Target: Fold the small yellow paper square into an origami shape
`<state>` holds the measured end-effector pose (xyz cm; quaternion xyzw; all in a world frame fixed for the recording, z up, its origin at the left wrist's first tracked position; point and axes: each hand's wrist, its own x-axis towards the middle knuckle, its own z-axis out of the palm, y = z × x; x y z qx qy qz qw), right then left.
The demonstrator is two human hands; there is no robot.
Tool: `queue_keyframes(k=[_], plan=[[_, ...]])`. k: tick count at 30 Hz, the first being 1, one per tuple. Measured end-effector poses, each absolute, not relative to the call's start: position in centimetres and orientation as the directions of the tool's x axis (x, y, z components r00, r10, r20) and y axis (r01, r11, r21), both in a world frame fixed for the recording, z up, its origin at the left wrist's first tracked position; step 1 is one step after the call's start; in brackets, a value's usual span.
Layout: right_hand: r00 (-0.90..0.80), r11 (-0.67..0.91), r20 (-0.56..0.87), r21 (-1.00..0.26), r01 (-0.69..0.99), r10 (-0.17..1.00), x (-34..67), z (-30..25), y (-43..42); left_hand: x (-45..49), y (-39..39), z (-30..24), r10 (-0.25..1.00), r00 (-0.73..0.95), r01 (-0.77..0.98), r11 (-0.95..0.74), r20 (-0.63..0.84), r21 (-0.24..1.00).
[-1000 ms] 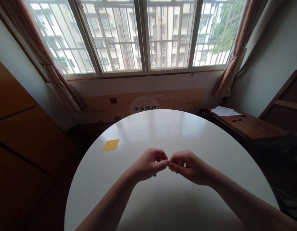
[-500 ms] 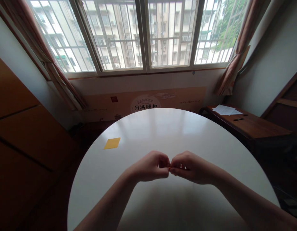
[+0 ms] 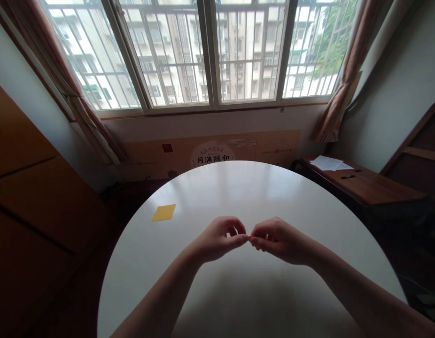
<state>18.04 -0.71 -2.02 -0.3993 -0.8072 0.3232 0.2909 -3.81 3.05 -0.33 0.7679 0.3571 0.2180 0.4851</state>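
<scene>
Over the middle of the white round table (image 3: 238,188), my left hand (image 3: 221,240) and my right hand (image 3: 283,241) meet at the fingertips. Between them shows a small orange piece (image 3: 249,238), pinched from both sides. Fingers cover most of it, so its kind and full shape cannot be made out. Both hands have thumb and forefinger pressed together, with the other fingers curled. A square of yellow paper (image 3: 164,212) lies flat on the table, left of and beyond my left hand.
A wooden side table (image 3: 376,183) with white papers (image 3: 330,163) stands beyond the right edge. A wooden cabinet (image 3: 30,202) is at the left. Behind the table are a printed panel (image 3: 274,145), a barred window (image 3: 245,56) and tied curtains (image 3: 332,117).
My fingertips have moved slightly apart and up, and a bit more of the orange piece shows between them. The left fingers have opened into a rounder arch. The view has shifted slightly.
</scene>
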Motion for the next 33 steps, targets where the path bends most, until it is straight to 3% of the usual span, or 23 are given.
queue_keyframes(k=[4,12,16,19,27,33], plan=[[-0.544,0.515,0.225,-0.718,0.468,0.808,17.8,-2.2,-0.9,-3.0,2.4,-0.4,0.758,0.652,0.340,-0.315,0.020,0.886],[-0.508,0.446,0.184,-0.767,0.461,0.842,18.4,-1.8,-0.8,-4.2,3.6,-0.1,0.814,0.580,0.342,-0.211,-0.029,0.916],[-0.385,0.326,0.185,-0.881,0.342,0.904,18.2,-2.2,-0.3,-4.3,4.1,-0.4,0.880,0.473,0.321,-0.201,0.027,0.926],[-0.226,0.130,0.096,-0.981,0.141,0.969,17.5,-2.8,0.2,-3.6,4.0,-1.2,0.904,0.424,0.305,-0.192,0.047,0.933],[-0.156,-0.052,-0.046,-0.998,-0.039,0.987,15.9,-4.0,0.2,-1.9,3.3,-3.5,0.898,0.439,0.316,-0.132,-0.021,0.939],[-0.172,-0.102,-0.088,-0.992,-0.074,0.981,15.9,-4.4,0.3,-1.8,3.2,-3.2,0.914,0.400,0.282,-0.057,-0.063,0.958]])
